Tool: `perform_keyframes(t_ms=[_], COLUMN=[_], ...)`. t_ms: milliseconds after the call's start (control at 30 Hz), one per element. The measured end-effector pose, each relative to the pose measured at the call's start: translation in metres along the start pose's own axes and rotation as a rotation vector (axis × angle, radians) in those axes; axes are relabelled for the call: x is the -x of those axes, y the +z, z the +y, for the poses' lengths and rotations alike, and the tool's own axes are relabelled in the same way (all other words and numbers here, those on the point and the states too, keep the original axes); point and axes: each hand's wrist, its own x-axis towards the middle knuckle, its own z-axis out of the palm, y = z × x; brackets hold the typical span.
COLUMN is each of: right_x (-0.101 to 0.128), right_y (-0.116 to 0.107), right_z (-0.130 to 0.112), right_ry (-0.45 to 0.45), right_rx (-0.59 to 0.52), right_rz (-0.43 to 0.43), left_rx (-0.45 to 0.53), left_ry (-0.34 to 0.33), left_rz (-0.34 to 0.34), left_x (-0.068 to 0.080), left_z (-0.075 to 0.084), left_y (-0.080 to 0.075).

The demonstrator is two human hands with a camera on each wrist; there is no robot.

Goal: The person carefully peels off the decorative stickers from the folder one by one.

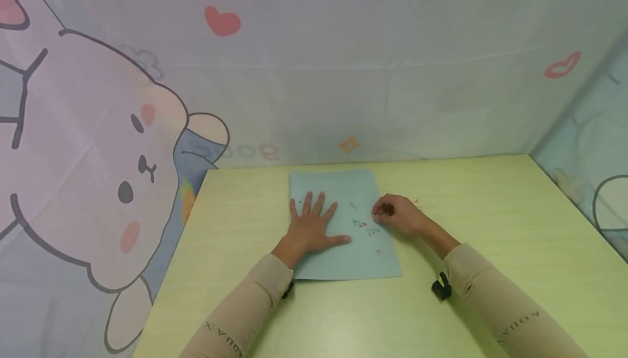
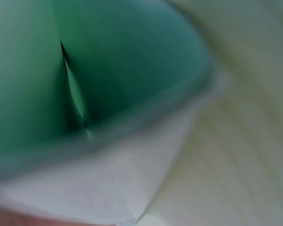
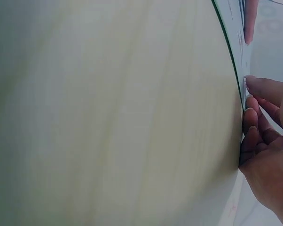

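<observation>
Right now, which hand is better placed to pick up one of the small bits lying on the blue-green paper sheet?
The right hand, probably. Its curled fingers already sit at the right edge of the blue-green paper sheet, beside the small red bits. The left hand lies flat on the sheet with fingers spread, apparently steadying it.

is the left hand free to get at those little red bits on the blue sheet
Probably yes. The left hand lies flat on the blue sheet, holding nothing, and the little red bits sit just beside its thumb with bare paper between. The right hand is curled close by them and might crowd it.
</observation>
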Motion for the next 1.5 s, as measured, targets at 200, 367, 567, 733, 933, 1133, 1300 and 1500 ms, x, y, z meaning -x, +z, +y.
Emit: perform_keyframes(t_ms=[200, 367, 567, 733, 933, 1133, 1300, 1500], right_x=[-0.0001, -0.0002, 0.0005, 0.0011, 0.0011, 0.0010, 0.0024, 0.0028], right_y=[0.0001, 0.0004, -0.0009, -0.0017, -0.0031, -0.0005, -0.0002, -0.0049], right_z=[-0.0010, -0.0001, 0.0017, 0.0024, -0.0035, 0.0033, 0.0023, 0.0030], right_ry=[0.013, 0.020, 0.036, 0.025, 0.037, 0.059, 0.071, 0.060], right_rx=[-0.036, -0.054, -0.095, -0.159, -0.194, -0.189, -0.201, -0.235], right_rz=[-0.007, -0.007, -0.005, 0.005, 0.003, 0.007, 0.017, 0.041], left_rx=[0.006, 0.005, 0.011, 0.012, 0.009, 0.026, 0.017, 0.013], left_ry=[0.003, 0.001, 0.003, 0.004, 0.004, 0.008, 0.003, 0.003], left_rz=[0.005, 0.010, 0.011, 0.009, 0.006, 0.010, 0.005, 0.008], left_x=[0.0008, 0.0009, 0.0016, 0.0019, 0.0012, 0.0042, 0.0048, 0.0020], left_z=[-0.0006, -0.0011, -0.0005, -0.0012, -0.0029, -0.0014, -0.0021, -0.0029], left_y=[-0.0009, -0.0011, -0.0028, -0.0025, -0.0026, -0.0039, -0.0028, 0.0001])
